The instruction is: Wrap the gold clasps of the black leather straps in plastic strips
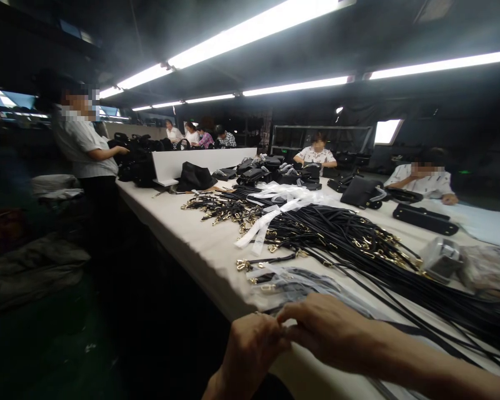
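Observation:
My left hand point(252, 345) and my right hand point(323, 328) meet at the near edge of the table, fingertips touching or almost touching. Both are closed in a pinch. Whatever lies between the fingers is too small and blurred to name. Just beyond them are black straps with gold clasps point(267, 287), partly under a translucent plastic strip point(304, 278). Farther in, a large heap of black straps point(337, 222) with gold-coloured hooks spreads across the table point(183, 228). White strips point(270, 216) lie over that heap.
Black bags point(254, 169) are piled behind the straps, and another black bag point(360, 191) sits to the right. A clear-wrapped bundle point(441, 258) is at the right. A white panel point(204, 161) stands across the table. One person point(83, 139) stands at left; several others sit beyond.

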`<state>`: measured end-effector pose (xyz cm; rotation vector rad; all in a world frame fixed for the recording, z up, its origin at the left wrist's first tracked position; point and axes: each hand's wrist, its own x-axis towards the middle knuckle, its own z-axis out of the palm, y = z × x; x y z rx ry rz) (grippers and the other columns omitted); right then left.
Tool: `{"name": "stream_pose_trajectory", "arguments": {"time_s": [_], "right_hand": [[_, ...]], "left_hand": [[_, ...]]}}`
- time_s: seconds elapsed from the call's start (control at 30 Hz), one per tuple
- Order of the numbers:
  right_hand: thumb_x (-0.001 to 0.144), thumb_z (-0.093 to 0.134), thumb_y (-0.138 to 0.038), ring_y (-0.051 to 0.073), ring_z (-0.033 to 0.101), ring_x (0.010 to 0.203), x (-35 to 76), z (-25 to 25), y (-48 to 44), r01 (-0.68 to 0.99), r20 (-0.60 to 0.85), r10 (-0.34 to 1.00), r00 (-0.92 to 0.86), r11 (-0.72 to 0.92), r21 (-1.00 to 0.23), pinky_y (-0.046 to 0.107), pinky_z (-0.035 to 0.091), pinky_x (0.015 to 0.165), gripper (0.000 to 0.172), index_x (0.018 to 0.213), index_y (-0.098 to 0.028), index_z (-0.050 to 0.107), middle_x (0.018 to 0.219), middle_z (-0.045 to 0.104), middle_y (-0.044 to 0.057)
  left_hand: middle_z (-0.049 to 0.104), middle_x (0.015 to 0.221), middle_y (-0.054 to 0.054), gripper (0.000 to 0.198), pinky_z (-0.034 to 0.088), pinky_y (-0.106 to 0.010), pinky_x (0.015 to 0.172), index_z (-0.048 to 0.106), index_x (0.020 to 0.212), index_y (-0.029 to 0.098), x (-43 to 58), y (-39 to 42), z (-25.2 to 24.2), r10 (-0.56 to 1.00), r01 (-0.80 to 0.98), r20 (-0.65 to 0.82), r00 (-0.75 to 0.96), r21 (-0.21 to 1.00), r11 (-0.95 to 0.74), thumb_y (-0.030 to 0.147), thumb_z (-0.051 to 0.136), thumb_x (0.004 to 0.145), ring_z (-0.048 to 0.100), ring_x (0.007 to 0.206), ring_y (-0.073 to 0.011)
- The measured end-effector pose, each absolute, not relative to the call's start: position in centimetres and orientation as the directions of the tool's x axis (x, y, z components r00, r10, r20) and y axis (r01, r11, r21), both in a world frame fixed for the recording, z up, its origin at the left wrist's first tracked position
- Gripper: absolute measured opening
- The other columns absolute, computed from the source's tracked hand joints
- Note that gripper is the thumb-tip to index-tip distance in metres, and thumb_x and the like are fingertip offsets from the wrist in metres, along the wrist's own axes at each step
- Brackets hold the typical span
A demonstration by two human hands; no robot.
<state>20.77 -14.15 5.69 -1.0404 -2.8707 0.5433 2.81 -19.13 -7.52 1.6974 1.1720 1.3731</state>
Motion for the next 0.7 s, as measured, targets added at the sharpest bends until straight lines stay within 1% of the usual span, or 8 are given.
{"name": "stream_pose_trajectory", "arguments": {"time_s": [0.1, 0.17, 0.23, 0.37, 0.47, 0.53, 0.6, 0.7], "right_hand": [[0.086, 0.055, -0.029, 0.006, 0.036, 0.04, 20.2, 5.4, -11.9, 0.621, -0.376, 0.62, -0.689, 0.237, -0.747, 0.018, 0.023, 0.041, 0.025, 0.086, -0.016, 0.075, 0.05, 0.053, -0.004], [0.085, 0.058, -0.038, 0.004, 0.024, 0.036, 20.2, 4.8, -10.9, 0.556, -0.46, 0.58, -0.672, -0.014, -0.831, 0.018, 0.015, 0.038, 0.029, 0.089, -0.013, 0.072, 0.047, 0.049, -0.007], [0.083, 0.061, -0.043, 0.004, 0.022, 0.035, 20.2, 4.0, -10.6, 0.5, -0.459, 0.569, -0.682, -0.095, -0.861, 0.019, 0.013, 0.037, 0.033, 0.092, -0.013, 0.071, 0.048, 0.05, -0.007], [0.084, 0.059, -0.032, 0.007, 0.04, 0.043, 19.7, 2.8, -11.5, 0.541, -0.303, 0.661, -0.686, 0.186, -0.82, 0.018, 0.026, 0.045, 0.022, 0.086, -0.014, 0.072, 0.054, 0.058, -0.003], [0.087, 0.055, -0.027, 0.012, 0.054, 0.058, 19.7, 3.0, -12.2, 0.613, -0.113, 0.676, -0.728, 0.567, -0.551, 0.022, 0.036, 0.058, 0.02, 0.087, -0.017, 0.073, 0.064, 0.065, 0.001], [0.086, 0.059, -0.029, 0.016, 0.059, 0.07, 20.3, 3.5, -12.3, 0.616, -0.065, 0.647, -0.76, 0.685, -0.389, 0.024, 0.038, 0.064, 0.019, 0.094, -0.021, 0.074, 0.074, 0.068, 0.003], [0.085, 0.061, -0.033, 0.017, 0.061, 0.073, 21.4, 4.1, -12.0, 0.661, -0.209, 0.643, -0.737, 0.619, -0.424, 0.024, 0.041, 0.063, 0.021, 0.099, -0.023, 0.073, 0.08, 0.069, 0.004], [0.087, 0.053, -0.031, 0.012, 0.058, 0.056, 23.1, 4.4, -11.3, 0.766, -0.514, 0.584, -0.628, 0.345, -0.543, 0.019, 0.04, 0.051, 0.022, 0.089, -0.017, 0.069, 0.07, 0.066, 0.002]], "left_hand": [[0.073, 0.098, -0.009, 0.031, 0.047, -0.03, 0.085, 0.071, 0.097, 0.022, 1.9, -19.4, -7.6, 0.869, 0.333, 0.489, -0.07, 0.833, -0.442, 0.038, 0.083, 0.074, 0.065, 0.091, -0.0262], [0.07, 0.097, -0.008, 0.042, 0.047, -0.029, 0.081, 0.068, 0.101, 0.021, 1.3, -19.6, -7.8, 0.895, 0.247, 0.429, -0.125, 0.887, -0.391, 0.053, 0.078, 0.076, 0.064, 0.089, -0.0255], [0.065, 0.081, -0.004, 0.046, 0.045, -0.025, 0.068, 0.067, 0.092, 0.019, 0.9, -19.9, -7.9, 0.948, 0.14, 0.316, -0.029, 0.94, -0.31, 0.064, 0.061, 0.085, 0.058, 0.074, -0.0199], [0.048, 0.064, 0.002, 0.053, 0.034, -0.022, 0.055, 0.063, 0.08, 0.016, 1.0, -19.7, -7.9, 0.978, -0.015, 0.188, 0.087, 0.982, -0.187, 0.068, 0.056, 0.086, 0.039, 0.057, -0.0112], [0.049, 0.065, 0.003, 0.05, 0.034, -0.021, 0.056, 0.063, 0.081, 0.015, 1.2, -19.0, -7.8, 0.986, -0.065, 0.128, 0.107, 0.99, -0.121, 0.065, 0.062, 0.084, 0.039, 0.059, -0.0108], [0.055, 0.071, 0.0, 0.045, 0.038, -0.021, 0.059, 0.066, 0.085, 0.013, 1.2, -18.7, -7.6, 0.986, -0.05, 0.102, 0.135, 0.994, -0.096, 0.059, 0.066, 0.083, 0.045, 0.064, -0.0122], [0.06, 0.074, -0.001, 0.038, 0.041, -0.022, 0.062, 0.069, 0.088, 0.013, 1.2, -18.6, -7.4, 0.985, -0.008, 0.099, 0.141, 0.995, -0.099, 0.051, 0.067, 0.084, 0.05, 0.067, -0.0136], [0.065, 0.075, -0.002, 0.021, 0.045, -0.022, 0.065, 0.071, 0.093, 0.015, 1.6, -18.8, -7.4, 0.981, 0.16, 0.163, 0.107, 0.971, -0.179, 0.034, 0.067, 0.084, 0.057, 0.069, -0.0148]]}}
